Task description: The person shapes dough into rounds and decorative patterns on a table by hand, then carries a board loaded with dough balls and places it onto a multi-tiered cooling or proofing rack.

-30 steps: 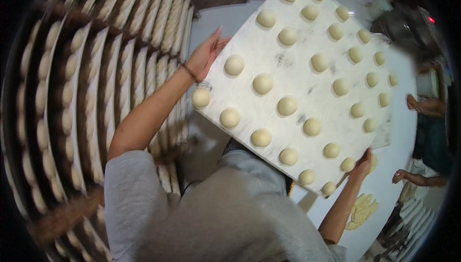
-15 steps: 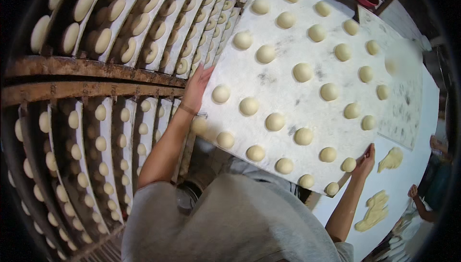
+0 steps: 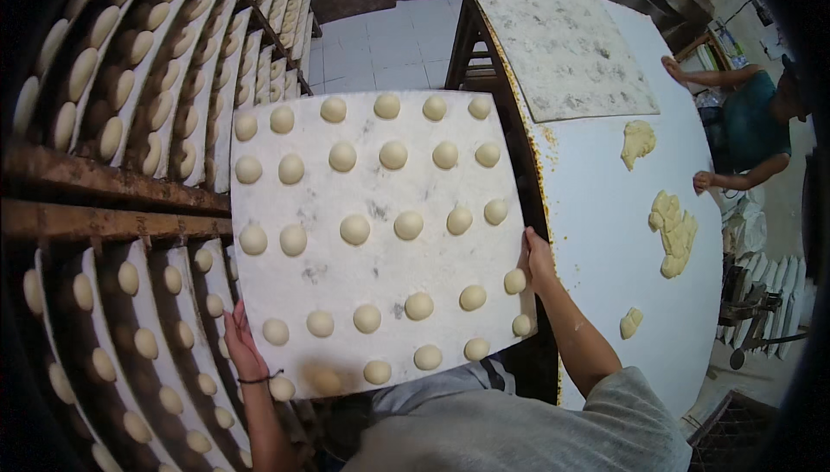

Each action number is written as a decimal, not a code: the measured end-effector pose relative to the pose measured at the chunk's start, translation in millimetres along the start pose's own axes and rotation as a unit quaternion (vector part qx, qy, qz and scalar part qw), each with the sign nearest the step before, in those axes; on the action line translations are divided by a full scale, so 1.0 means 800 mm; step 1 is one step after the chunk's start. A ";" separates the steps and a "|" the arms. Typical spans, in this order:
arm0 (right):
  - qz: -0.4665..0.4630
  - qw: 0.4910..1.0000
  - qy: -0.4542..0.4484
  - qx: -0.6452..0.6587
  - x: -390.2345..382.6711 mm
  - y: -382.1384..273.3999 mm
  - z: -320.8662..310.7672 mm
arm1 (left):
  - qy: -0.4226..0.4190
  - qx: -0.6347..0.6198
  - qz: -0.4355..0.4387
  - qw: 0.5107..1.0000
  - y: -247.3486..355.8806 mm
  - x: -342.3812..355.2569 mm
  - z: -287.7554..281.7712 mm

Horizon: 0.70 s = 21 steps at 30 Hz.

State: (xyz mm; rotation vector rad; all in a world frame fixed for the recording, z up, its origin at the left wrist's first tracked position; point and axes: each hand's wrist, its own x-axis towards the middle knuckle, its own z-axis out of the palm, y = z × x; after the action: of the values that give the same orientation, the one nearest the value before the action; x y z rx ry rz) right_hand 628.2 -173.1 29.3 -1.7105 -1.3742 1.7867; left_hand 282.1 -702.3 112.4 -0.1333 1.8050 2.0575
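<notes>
Between both hands I carry a large white floured board with rows of round dough balls on it. My left hand grips the board's left edge near its lower corner, with a dark band round the wrist. On the opposite edge, my right hand holds the board, close to a dough ball at the rim. The fingers of both hands are partly hidden beneath the board. To its left, a rack bears several tilted boards of shaped dough.
Right of me stands a white worktable with lumps of dough and a bare floured board at its far end. A co-worker stands at its far side, hands on the edge. White floor tiles show beyond my board.
The board has swung left and away from over the worktable, levelling out in view before me. Both hands have kept their hold. More of the worktable, the floor and the co-worker now shows.
</notes>
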 end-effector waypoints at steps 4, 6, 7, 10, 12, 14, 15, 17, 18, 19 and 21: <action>0.103 0.990 -0.029 0.090 -0.034 0.042 0.025 | 0.050 -0.020 -0.020 0.998 -0.070 -0.058 -0.055; 0.106 0.984 -0.095 0.104 0.010 0.120 -0.006 | 0.073 -0.015 -0.022 0.997 -0.119 -0.062 -0.073; 0.129 0.978 -0.094 0.131 0.013 0.137 0.007 | 0.075 -0.017 -0.047 0.996 -0.136 -0.064 -0.088; 0.151 0.972 -0.032 0.179 0.041 0.211 -0.011 | 0.065 -0.035 -0.058 0.996 -0.152 -0.070 -0.032; 0.107 0.972 -0.090 0.186 0.052 0.245 -0.014 | 0.056 0.006 -0.069 0.996 -0.205 -0.056 -0.039; 0.136 0.980 -0.036 0.139 0.058 0.281 -0.042 | 0.041 0.048 -0.091 0.994 -0.294 -0.037 -0.068; 0.115 0.960 -0.153 0.205 0.064 0.293 -0.046 | 0.056 0.023 -0.108 0.992 -0.342 -0.033 -0.084; 0.157 0.964 -0.060 0.207 0.076 0.317 -0.054 | 0.066 0.008 -0.132 0.989 -0.410 -0.026 -0.105; 0.152 0.969 -0.035 0.192 0.078 0.327 -0.051 | 0.065 0.022 -0.141 0.988 -0.435 -0.026 -0.111; 0.129 0.974 -0.040 0.181 0.092 0.345 -0.063 | 0.055 0.033 -0.152 0.986 -0.455 -0.023 -0.108; 0.087 0.982 -0.049 0.162 0.121 0.379 -0.083 | 0.068 0.001 -0.175 0.982 -0.494 -0.027 -0.104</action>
State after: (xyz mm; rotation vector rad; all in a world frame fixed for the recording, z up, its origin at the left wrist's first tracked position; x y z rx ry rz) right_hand 779.9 -220.7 -254.5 -1.6246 -0.9256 2.0791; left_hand 426.6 -753.7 -262.3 -0.5615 1.7155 1.8336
